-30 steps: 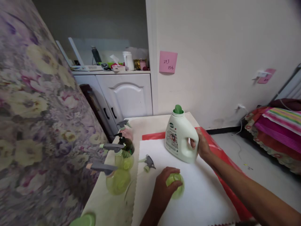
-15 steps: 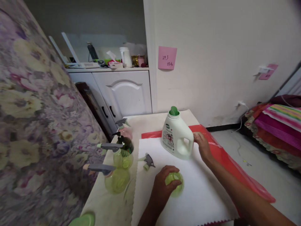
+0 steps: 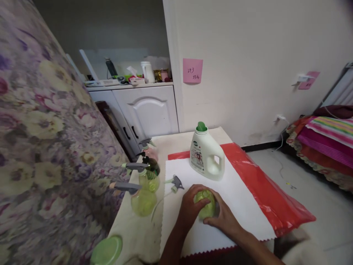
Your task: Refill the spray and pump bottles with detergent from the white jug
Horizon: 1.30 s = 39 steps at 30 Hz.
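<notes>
Your right hand (image 3: 224, 219) left the white jug (image 3: 206, 156) at twelve o'clock. Both hands, your left hand (image 3: 190, 209) included, clasped the green bottle (image 3: 205, 204): work had shifted there.

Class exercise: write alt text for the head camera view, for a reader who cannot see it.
Both hands, left hand and right hand, cup a small green bottle on a white cloth over a red sheet. A white detergent jug stands behind; a loose spray nozzle and spray bottles sit left.
</notes>
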{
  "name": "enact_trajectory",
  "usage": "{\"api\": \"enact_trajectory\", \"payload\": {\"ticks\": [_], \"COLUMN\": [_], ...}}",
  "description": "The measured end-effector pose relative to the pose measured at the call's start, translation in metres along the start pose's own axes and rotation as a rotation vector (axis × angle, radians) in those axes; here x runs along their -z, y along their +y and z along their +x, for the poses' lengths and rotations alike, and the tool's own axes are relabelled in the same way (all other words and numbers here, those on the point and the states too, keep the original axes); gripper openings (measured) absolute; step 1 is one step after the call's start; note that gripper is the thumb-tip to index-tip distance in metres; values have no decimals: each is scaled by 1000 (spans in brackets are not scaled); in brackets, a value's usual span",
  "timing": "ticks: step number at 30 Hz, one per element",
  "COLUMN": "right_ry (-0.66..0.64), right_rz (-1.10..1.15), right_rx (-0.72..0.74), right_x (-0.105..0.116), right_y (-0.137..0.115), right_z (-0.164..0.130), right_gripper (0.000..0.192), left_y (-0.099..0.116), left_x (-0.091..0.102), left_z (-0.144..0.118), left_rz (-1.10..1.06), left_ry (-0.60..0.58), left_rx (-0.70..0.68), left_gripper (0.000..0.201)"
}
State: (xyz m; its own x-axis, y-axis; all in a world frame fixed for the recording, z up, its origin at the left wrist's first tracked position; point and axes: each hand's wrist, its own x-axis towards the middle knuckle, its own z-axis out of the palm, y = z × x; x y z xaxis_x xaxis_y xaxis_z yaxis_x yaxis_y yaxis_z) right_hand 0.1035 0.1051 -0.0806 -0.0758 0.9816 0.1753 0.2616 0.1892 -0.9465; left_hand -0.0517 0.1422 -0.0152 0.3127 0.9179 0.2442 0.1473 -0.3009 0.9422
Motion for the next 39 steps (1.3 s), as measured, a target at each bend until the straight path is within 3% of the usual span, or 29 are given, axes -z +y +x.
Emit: {"api": "enact_trajectory", "payload": {"ticks": [4,7,10,11,14,19,25,30,32,36,39], "right_ry": [23,42,69,76,75,64,55,60,59,56,60], "right_rz": [-11,-24,-29,-29,-27,-19,7,0,-10,-27,-35], "right_rx": [-24,-27,-10,-4,20,58,93,121,132,153,165], "right_x": [-2,-2,-3,-2,-1,0,-1,-1,-1,-1,-2], "right_y": [7,9,11,11,12,10,12,15,16,18,20], "right_z": [0,-1,-2,-2,-2,-2,0,0,0,1,1], "right_gripper": [87,81,80,80,81,84,81,81,81,81,81], "left_y": [0,-3,-14,-19,-35,-47,-39,-18,-2,43,77], "left_x": [2,17,40,47,59,54,52,61,65,65,55], "left_z": [-3,-3,-2,-2,-2,-1,3,-4,-8,-12,-11], "left_rz": [47,126,485,698,942,1099,1153,1081,955,279,-264], "left_ry": [-20,19,188,220,272,277,273,302,360,612,675], "left_rx": [29,43,61,81,158,233,224,161,107,17,-73], "left_gripper": [33,30,32,30,24,28,24,24,26,36,35]}}
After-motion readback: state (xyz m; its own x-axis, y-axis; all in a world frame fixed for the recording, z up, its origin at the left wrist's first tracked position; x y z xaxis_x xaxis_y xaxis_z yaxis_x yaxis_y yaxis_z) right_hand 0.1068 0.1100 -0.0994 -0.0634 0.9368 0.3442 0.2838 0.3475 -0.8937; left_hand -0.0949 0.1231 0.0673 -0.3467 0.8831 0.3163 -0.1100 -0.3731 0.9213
